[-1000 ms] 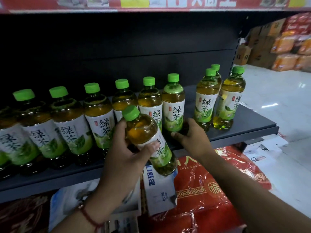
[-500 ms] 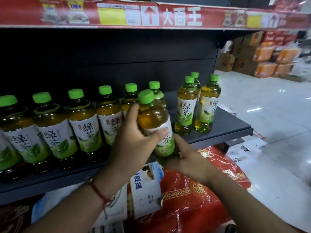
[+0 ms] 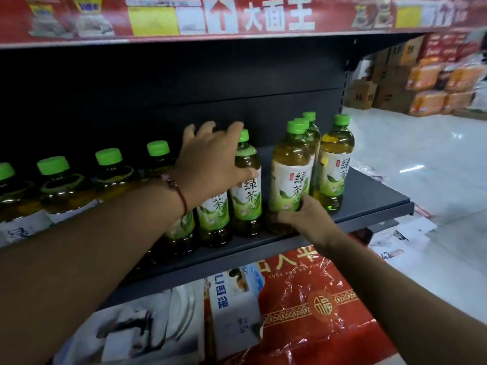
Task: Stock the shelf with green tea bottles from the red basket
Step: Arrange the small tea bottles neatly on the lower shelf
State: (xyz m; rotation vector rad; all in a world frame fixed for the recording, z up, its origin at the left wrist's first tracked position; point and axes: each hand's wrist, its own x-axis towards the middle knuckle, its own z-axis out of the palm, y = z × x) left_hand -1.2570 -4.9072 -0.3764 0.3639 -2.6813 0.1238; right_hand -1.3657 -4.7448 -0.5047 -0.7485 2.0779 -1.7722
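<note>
Green tea bottle (image 3: 288,180) now standing on shelf (image 3: 369,204); right hand (image 3: 305,219) gripping its base; left hand (image 3: 210,159), fingers spread, pressing neighbouring bottle (image 3: 246,185) back.

Bottles in a row along the shelf (image 3: 374,198), both hands in among them.

The left hand (image 3: 210,164) lies over the tops of the row; to its left more bottles (image 3: 110,175) stand along the shelf, and just to its right stands one bottle (image 3: 246,185), touched by the thumb. The right hand (image 3: 308,219) is at the shelf's front edge, on the base of a bottle (image 3: 288,177). Behind that one stand two more, with another bottle (image 3: 334,167) just right. Below both hands, under the shelf, lie a box (image 3: 234,312) and, right of it, a bag (image 3: 316,306).
</note>
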